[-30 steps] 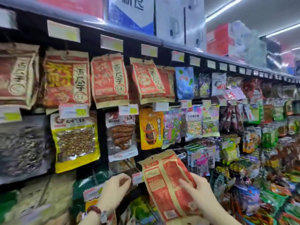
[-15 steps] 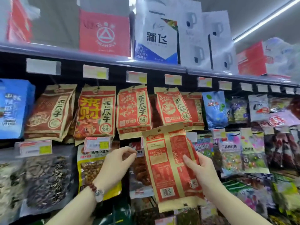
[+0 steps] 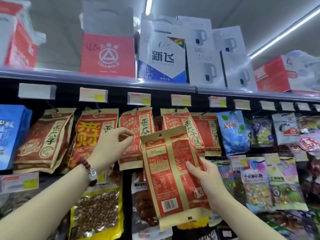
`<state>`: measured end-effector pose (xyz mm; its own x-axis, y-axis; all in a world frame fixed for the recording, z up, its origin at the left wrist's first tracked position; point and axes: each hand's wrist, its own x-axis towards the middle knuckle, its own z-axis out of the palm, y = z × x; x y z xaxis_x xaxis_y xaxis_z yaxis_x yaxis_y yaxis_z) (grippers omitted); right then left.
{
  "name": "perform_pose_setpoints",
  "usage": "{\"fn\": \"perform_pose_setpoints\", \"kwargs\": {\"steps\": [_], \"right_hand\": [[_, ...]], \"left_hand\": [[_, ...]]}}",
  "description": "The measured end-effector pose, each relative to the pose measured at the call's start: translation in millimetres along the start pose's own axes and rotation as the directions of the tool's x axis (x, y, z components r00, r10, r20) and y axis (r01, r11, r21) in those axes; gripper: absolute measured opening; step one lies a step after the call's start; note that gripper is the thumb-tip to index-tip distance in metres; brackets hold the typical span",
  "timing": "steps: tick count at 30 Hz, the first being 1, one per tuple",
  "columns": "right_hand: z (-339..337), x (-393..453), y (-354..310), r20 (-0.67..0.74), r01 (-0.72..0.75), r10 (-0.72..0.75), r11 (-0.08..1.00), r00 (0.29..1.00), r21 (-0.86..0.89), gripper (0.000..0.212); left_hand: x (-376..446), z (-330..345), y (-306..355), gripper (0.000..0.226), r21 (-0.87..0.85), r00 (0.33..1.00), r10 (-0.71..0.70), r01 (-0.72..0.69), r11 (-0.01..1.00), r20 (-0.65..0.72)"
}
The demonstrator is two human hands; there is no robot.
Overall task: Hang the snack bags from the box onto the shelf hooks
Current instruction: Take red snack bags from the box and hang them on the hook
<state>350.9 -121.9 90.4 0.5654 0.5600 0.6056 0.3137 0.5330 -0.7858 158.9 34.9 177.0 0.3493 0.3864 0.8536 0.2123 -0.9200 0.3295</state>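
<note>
R hand [image 3: 206, 181] grips the snack bag [image 3: 174, 172] low on its right edge, fingers clamped on it, back side toward cam, so the punched hole [image 3: 159, 135] at top stays free for a hook. Bag is in front of the hung red bags [image 3: 136, 134], not yet on a peg. L hand [image 3: 112, 146] up by that row w/ fingers loosely curled, holding nothing, prob to steady the hook.

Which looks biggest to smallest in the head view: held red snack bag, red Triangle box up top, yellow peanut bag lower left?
As they appear:
1. Held red snack bag, though it is nearest the camera, so inflated.
2. Red Triangle box and yellow peanut bag look alike; the peanut bag is partly hidden.
</note>
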Motion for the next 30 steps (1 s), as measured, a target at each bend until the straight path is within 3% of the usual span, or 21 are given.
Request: {"fn": "perform_pose_setpoints", "kwargs": {"steps": [6,13,30], "right_hand": [[14.9,18.1,-12.7,0.015,0.031,-0.032,0.999,0.999,0.032,0.015],[25.1,35.5,-25.1,0.014,0.051,-0.052,0.997,0.999,0.049,0.016],[26.0,65.9,-45.2,-0.030,0.042,-0.040,0.998,0.999,0.050,0.018]], "left_hand": [[56.6,-30.5,4.0,0.019,0.060,0.986,0.087,-0.079,0.995,-0.145],[97.9,-42.5,5.8,0.031,0.119,0.965,0.182,-0.162,0.980,-0.187],[135.6,-22.6,-9.8,0.067,0.133,0.954,0.298,-0.290,0.948,-0.038]]}}
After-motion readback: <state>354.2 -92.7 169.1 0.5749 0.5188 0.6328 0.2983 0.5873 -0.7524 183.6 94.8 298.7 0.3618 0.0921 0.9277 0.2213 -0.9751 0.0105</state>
